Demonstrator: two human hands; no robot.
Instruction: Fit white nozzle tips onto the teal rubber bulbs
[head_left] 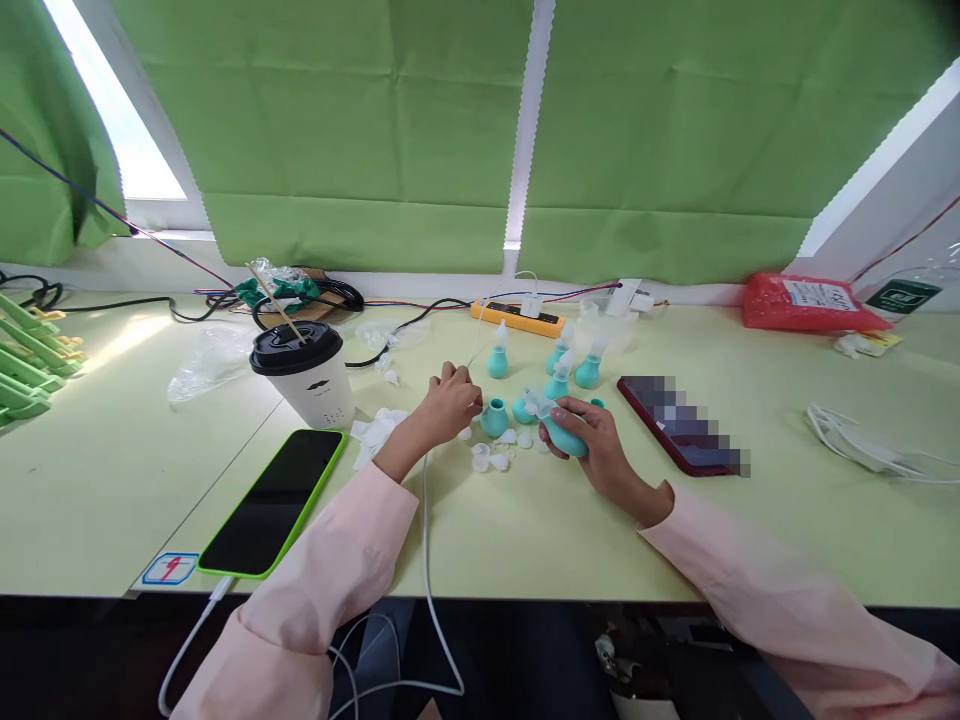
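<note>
My right hand [596, 445] is wrapped round a teal squeeze bulb [568, 436] with a clear nozzle piece [538, 403] at its end, tilted to the left. My left hand [452, 402] has its fingers curled in and pointing down at the table; anything between them is hidden. Right beside it stands a teal bulb with an open neck [495, 418]. Small clear plastic parts [481, 458] lie scattered between the two hands. Behind them, several teal bulbs with clear tips stand upright, one of them a nasal aspirator bulb [497, 360].
A paper cup [307, 378] with a black lid and a green-cased phone [274, 505] are on the left. Another phone [675, 425] and a face mask [870, 442] lie on the right. An orange power strip [517, 319] sits at the back. A white cable [426, 540] crosses the front edge.
</note>
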